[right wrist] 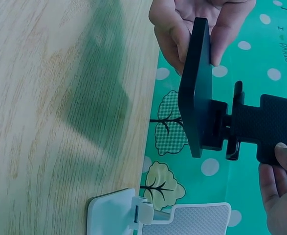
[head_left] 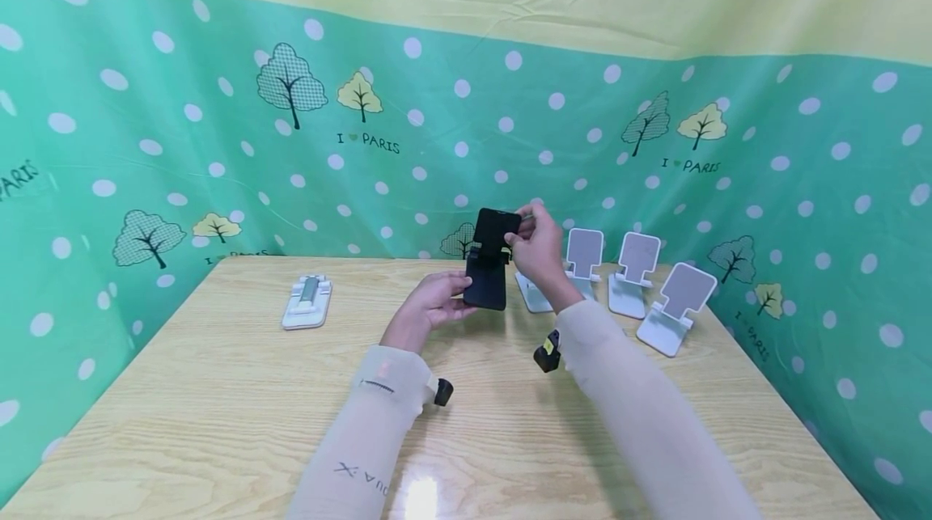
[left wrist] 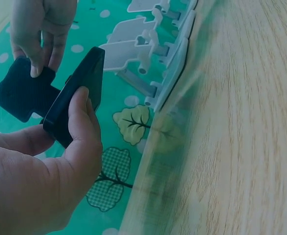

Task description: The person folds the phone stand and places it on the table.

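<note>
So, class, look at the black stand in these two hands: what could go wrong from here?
The left hand and right hand hold the black stand off the table, so a slip could drop it.
The right hand pinches the upper plate while the left grips the base; uneven force might strain the hinge between.
The right hand is near open white stands, so a careless swing might knock one.
</note>
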